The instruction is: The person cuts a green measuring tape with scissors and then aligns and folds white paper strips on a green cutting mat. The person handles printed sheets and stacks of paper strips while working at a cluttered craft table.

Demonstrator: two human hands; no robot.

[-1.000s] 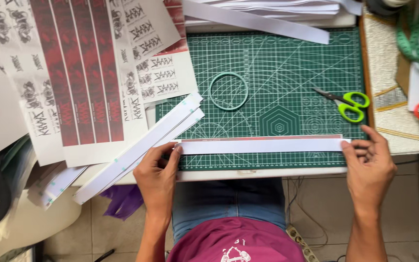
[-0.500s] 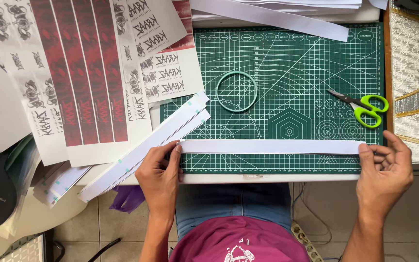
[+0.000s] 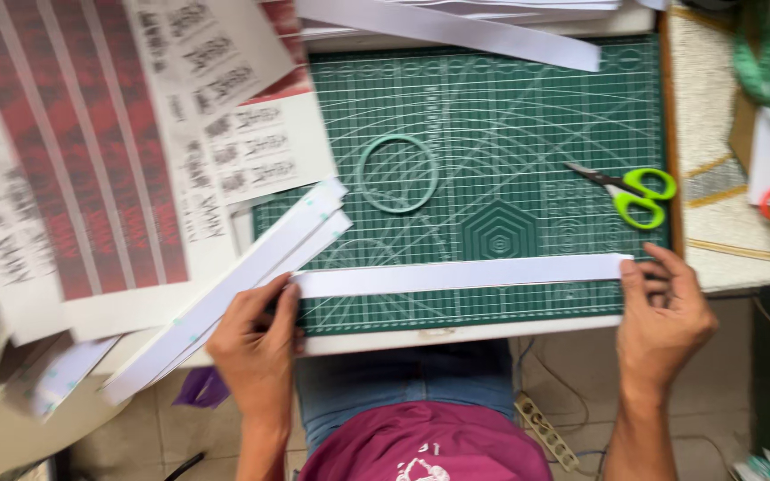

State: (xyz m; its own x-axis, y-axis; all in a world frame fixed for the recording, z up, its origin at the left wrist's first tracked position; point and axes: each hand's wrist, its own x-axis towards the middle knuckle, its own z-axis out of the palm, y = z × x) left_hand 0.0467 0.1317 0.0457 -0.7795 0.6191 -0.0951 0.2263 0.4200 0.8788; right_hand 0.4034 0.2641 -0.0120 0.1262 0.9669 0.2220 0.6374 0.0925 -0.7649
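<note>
The view has shifted slightly left; the left hand (image 3: 256, 343) and right hand (image 3: 661, 307) are still pinching one white strip (image 3: 461, 274) on the green mat (image 3: 528, 107); one ring (image 3: 397, 173), one pair of scissors (image 3: 630, 189).

1. The left hand (image 3: 256, 343) pinches the left end of a long white paper strip (image 3: 461, 274) low in the frame; the right hand (image 3: 661, 312) holds its right end.
2. The strip lies flat across a green cutting mat (image 3: 510, 116).
3. Green-handled scissors (image 3: 630, 189) lie at the mat's right, a green ring (image 3: 397, 173) near its centre.
4. Printed sheets (image 3: 91, 151) fill the upper left.
</note>
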